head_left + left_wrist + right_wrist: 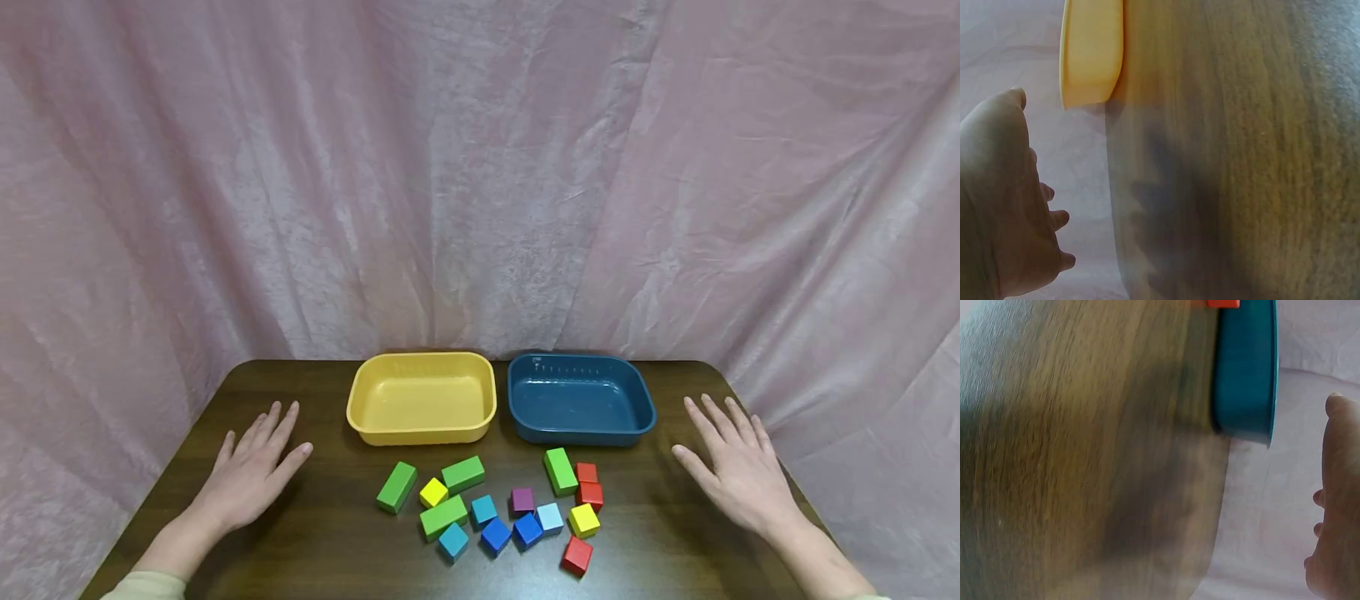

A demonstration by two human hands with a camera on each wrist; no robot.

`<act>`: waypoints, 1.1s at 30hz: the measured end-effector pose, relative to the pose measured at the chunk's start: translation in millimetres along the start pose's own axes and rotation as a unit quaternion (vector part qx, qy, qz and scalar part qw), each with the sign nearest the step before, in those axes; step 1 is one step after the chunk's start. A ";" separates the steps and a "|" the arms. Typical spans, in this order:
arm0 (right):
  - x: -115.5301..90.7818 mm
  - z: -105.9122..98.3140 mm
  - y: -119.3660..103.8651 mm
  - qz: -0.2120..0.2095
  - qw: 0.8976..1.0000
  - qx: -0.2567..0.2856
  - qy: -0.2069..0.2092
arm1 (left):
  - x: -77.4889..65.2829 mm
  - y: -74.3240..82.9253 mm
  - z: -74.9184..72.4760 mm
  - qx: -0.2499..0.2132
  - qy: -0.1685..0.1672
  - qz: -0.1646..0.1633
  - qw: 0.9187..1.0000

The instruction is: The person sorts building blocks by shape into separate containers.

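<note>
My left hand (pixel 253 471) is held over the left side of the table, fingers straight and spread, nothing in it. On the opposite side my right hand (pixel 738 475) is likewise spread and holds nothing. Nearest the left hand are a yellow tray (pixel 420 437) and a green rectangular block (pixel 397 487). A blue tray (pixel 585 438) is nearest the right hand. Between the hands lie several loose blocks: green oblong ones, yellow cubes (pixel 584 521), red cubes (pixel 577 556), dark blue cubes (pixel 496 537), teal cubes (pixel 453 542), a light blue cube (pixel 550 518) and a purple cube (pixel 522 501).
The dark wooden table (pixel 315 550) has rounded far corners. A pink curtain (pixel 480 183) hangs behind it. Both trays stand side by side at the far edge, with a narrow gap between them. Each wrist view shows a hand's shadow on the wood.
</note>
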State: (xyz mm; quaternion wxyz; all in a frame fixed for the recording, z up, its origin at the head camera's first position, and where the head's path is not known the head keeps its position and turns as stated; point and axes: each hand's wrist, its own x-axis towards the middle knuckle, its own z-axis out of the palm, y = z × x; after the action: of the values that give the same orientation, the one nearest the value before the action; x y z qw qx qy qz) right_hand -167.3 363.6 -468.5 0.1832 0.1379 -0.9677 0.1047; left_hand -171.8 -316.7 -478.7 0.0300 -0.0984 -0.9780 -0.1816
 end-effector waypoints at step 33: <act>-6.6 5.2 -90.5 -0.137 0.989 0.029 0.038 | 42.1 31.8 -2.1 -0.354 -0.077 -0.079 0.929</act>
State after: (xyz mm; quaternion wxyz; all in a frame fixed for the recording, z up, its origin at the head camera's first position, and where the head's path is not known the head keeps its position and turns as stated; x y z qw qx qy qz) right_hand -135.5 278.7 -462.0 0.2285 0.2698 -0.9287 0.1120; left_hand -206.4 -280.7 -461.7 -0.0962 -0.0388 -0.8543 -0.5093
